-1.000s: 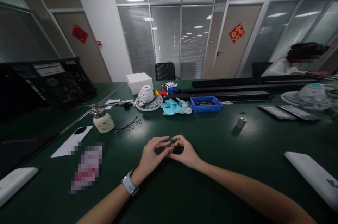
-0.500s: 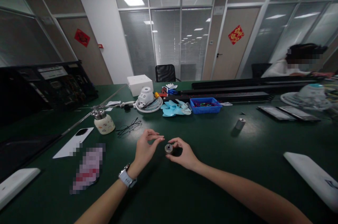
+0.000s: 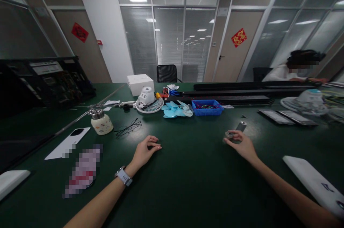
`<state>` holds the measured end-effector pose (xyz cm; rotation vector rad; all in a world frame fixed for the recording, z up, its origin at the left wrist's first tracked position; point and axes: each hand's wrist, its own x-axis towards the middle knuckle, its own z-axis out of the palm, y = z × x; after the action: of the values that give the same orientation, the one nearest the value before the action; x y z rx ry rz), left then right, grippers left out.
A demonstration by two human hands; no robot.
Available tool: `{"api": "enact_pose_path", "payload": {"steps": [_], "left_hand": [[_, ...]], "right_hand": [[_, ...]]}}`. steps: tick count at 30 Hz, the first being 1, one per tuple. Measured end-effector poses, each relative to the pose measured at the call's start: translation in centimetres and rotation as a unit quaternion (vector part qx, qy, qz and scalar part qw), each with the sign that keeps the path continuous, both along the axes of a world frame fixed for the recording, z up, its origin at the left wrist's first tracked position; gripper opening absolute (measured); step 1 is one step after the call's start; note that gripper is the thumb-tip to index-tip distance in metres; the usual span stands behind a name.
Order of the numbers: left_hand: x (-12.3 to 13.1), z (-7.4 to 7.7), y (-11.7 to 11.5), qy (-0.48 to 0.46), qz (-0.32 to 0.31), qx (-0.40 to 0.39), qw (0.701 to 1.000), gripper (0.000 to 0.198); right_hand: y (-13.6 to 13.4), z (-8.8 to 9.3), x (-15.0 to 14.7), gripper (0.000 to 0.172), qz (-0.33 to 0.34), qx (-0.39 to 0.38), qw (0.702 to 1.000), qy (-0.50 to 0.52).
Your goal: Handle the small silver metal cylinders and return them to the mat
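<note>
My right hand (image 3: 244, 146) grips a small round metal part (image 3: 229, 134) with a ringed top between thumb and fingers. Just behind those fingers a small silver metal cylinder (image 3: 241, 126) stands on the green table, partly covered by the hand. My left hand (image 3: 145, 151), with a watch (image 3: 124, 176) on its wrist, rests over the middle left of the table. Its fingers are loosely curled and the thumb is apart from them, with nothing visible between.
Glasses (image 3: 128, 127), a cream bottle (image 3: 102, 122) and a white phone (image 3: 68, 143) lie left. Behind are a fan (image 3: 147, 101), light-blue fan blades (image 3: 177, 109) and a blue tray (image 3: 207, 111). A white case (image 3: 313, 181) lies right. Another person (image 3: 295, 68) sits far right.
My right hand has carried the round metal part rightward, from beside my left hand to the silver cylinder. My left hand has drawn slightly left. The view has shifted a little.
</note>
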<state>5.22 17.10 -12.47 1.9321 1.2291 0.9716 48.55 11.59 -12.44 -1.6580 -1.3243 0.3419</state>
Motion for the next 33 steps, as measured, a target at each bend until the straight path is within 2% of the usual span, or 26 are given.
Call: {"api": "enact_pose_path", "payload": {"steps": [2, 4, 6, 8, 10, 12, 14, 15, 17, 20, 22, 24, 26, 28, 31, 33], "left_hand": [[-0.1, 0.1, 0.1, -0.008, 0.01, -0.013, 1.0, 0.032], [-0.2, 0.1, 0.2, -0.021, 0.043, -0.025, 0.999, 0.035], [-0.3, 0.0, 0.4, -0.046, 0.09, -0.032, 0.994, 0.037], [-0.4, -0.3, 0.7, -0.077, 0.126, -0.036, 0.988, 0.037], [-0.6, -0.6, 0.9, -0.095, 0.142, -0.037, 0.985, 0.034], [-0.7, -0.9, 1.1, -0.09, 0.149, -0.031, 0.984, 0.032], [-0.8, -1.0, 1.2, -0.082, 0.153, -0.022, 0.985, 0.03], [-0.8, -1.0, 1.2, -0.079, 0.151, -0.019, 0.985, 0.029], [-0.8, -0.9, 1.1, -0.078, 0.144, -0.017, 0.986, 0.029], [-0.8, -0.7, 0.9, -0.074, 0.132, -0.01, 0.988, 0.03], [-0.8, -0.6, 0.8, -0.066, 0.13, -0.005, 0.989, 0.03], [-0.7, -0.5, 0.7, -0.057, 0.129, -0.003, 0.99, 0.03], [-0.7, -0.4, 0.7, -0.053, 0.128, -0.005, 0.99, 0.029], [-0.6, -0.4, 0.7, -0.053, 0.126, -0.01, 0.991, 0.029], [-0.7, -0.5, 0.8, -0.048, 0.123, -0.019, 0.991, 0.029], [-0.7, -0.6, 0.8, -0.037, 0.117, -0.021, 0.992, 0.029]], "right_hand": [[-0.6, -0.3, 4.2, 0.056, -0.063, -0.01, 0.998, -0.004], [-1.1, -0.4, 7.2, 0.056, -0.115, -0.021, 0.993, -0.012], [-1.5, -0.2, 8.3, 0.055, -0.166, -0.001, 0.985, -0.056], [-1.7, 0.4, 7.3, 0.055, -0.204, 0.063, 0.966, -0.15], [-1.7, 1.2, 3.9, 0.054, -0.179, 0.131, 0.943, -0.248], [-1.5, 2.0, -1.2, 0.045, -0.053, 0.143, 0.944, -0.292], [-1.1, 2.5, -7.3, 0.033, 0.14, 0.086, 0.945, -0.281], [-0.6, 2.5, -10.4, 0.033, 0.224, 0.044, 0.938, -0.26], [0.6, 2.3, -15.9, 0.038, 0.331, -0.021, 0.917, -0.224], [3.0, 1.5, -22.0, 0.044, 0.374, -0.043, 0.902, -0.209], [4.5, 0.9, -24.4, 0.038, 0.357, -0.034, 0.909, -0.211], [5.3, 0.4, -25.4, 0.028, 0.341, -0.03, 0.916, -0.21], [5.5, 0.2, -24.9, 0.024, 0.339, -0.027, 0.918, -0.203], [5.0, 0.6, -22.8, 0.023, 0.343, -0.024, 0.919, -0.192], [3.4, 1.8, -16.4, 0.024, 0.296, -0.015, 0.935, -0.193], [2.2, 2.8, -10.4, 0.026, 0.205, 0.012, 0.955, -0.214]]}}
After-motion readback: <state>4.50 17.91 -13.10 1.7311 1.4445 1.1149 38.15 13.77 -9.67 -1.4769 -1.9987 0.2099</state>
